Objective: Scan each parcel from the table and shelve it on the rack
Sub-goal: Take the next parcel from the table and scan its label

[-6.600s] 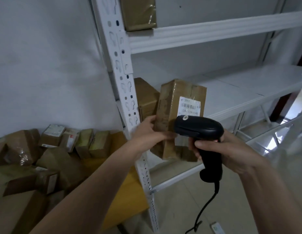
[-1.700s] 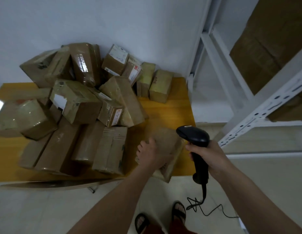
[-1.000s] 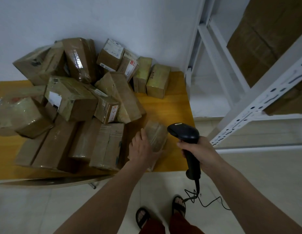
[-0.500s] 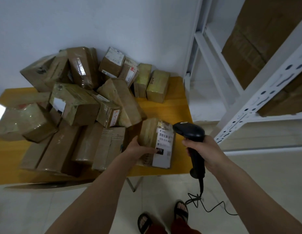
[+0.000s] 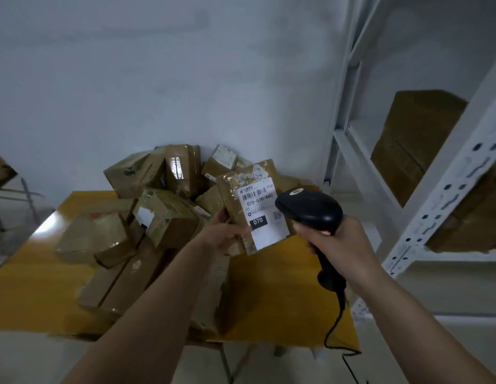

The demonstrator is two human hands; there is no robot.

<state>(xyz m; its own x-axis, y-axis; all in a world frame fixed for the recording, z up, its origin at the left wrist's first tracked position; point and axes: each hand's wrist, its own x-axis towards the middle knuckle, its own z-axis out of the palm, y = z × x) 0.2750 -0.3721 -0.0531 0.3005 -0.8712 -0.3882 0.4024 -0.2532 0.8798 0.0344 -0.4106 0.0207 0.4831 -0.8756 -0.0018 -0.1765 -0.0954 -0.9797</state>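
My left hand (image 5: 223,235) grips a brown taped parcel (image 5: 255,206) from its left side and holds it up above the yellow table (image 5: 282,295). The parcel's white label with a barcode and the number 070 faces me. My right hand (image 5: 335,245) grips the handle of a black barcode scanner (image 5: 310,210), whose head sits just right of the label and overlaps the parcel's right edge. The scanner's cable (image 5: 335,325) hangs down past the table edge. A pile of several brown parcels (image 5: 147,223) covers the table's left and back.
The white metal rack (image 5: 446,195) stands at the right, with a large brown box (image 5: 415,139) on one shelf and another box (image 5: 474,217) nearer me behind the perforated post. A pale wall runs behind the table. Grey floor lies below.
My left hand has lifted the parcel off the table and turned its label toward me. The scanner in my right hand has come up beside the label. The view has tilted upward.
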